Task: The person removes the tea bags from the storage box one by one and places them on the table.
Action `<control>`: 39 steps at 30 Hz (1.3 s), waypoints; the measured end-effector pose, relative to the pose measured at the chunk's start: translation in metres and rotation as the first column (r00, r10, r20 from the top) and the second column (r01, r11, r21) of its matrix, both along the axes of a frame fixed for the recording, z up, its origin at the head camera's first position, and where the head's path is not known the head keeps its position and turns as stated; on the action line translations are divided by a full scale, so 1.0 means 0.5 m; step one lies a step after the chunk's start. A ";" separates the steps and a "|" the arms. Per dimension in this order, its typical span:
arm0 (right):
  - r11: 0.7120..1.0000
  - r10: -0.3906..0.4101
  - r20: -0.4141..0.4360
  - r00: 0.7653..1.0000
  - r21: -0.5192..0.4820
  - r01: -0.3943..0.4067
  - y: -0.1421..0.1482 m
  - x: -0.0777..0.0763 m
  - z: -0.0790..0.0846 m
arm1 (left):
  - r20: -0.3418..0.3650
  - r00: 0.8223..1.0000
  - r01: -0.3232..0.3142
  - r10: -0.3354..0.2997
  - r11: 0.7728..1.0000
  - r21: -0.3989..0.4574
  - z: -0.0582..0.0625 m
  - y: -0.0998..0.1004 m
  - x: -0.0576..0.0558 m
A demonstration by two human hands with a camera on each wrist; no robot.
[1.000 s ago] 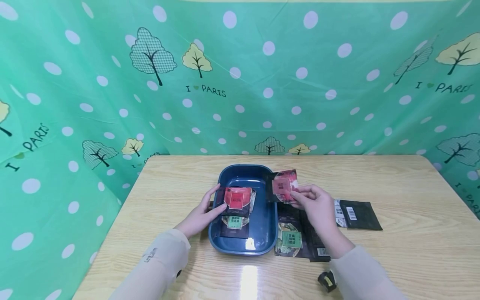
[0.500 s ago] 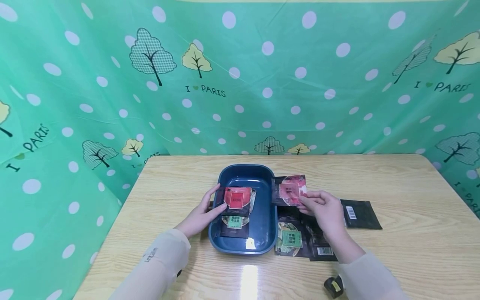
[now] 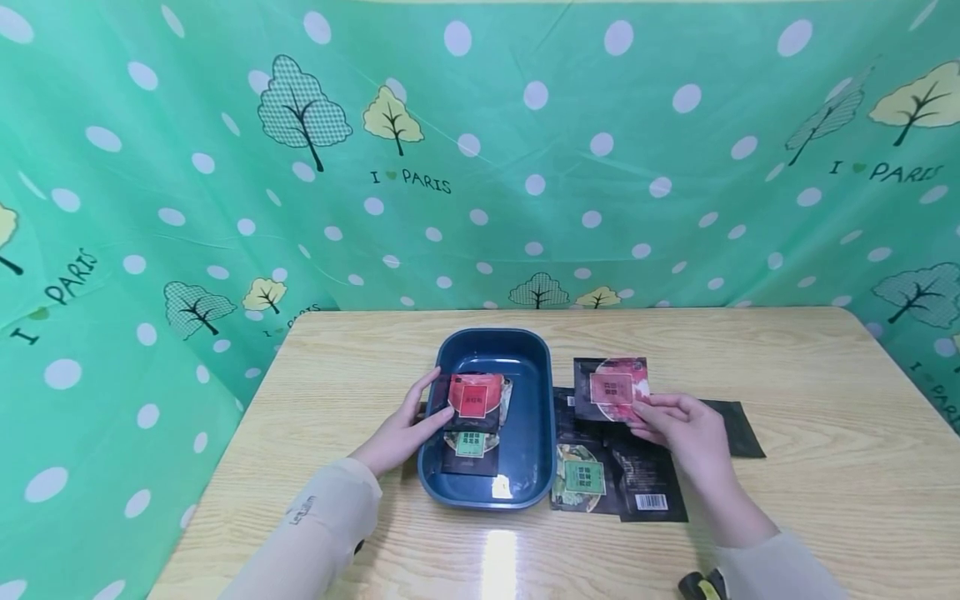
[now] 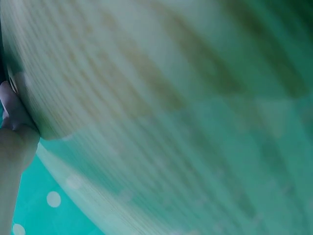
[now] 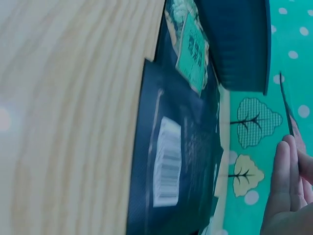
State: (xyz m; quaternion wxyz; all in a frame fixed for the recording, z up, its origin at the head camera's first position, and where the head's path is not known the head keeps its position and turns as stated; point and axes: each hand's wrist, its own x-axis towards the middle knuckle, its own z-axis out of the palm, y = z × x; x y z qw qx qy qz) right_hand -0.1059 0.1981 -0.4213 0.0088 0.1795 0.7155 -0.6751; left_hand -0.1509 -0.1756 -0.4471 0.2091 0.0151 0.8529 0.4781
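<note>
Head view: packets (image 3: 585, 477) are split between tray (image 3: 527, 446), centre, and table (image 3: 847, 371), lower right; pink packet (image 3: 611, 390), unplaced, is pinched by right hand (image 3: 692, 433); left hand's (image 3: 407, 430) fingers are spread.

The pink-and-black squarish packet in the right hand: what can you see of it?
The flat pink-and-black squarish packet, seemingly plastic film, has a pink label with dark characters too small to read. The right hand pinches its lower right corner, holding it above the pale wooden table, right of the blue rectangular tray.
</note>
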 end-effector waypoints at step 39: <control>0.987 0.092 0.236 0.967 0.106 -0.119 0.203 0.134 -0.077 | 0.009 1.000 0.003 -0.003 1.000 0.010 -0.005 -0.002 -0.003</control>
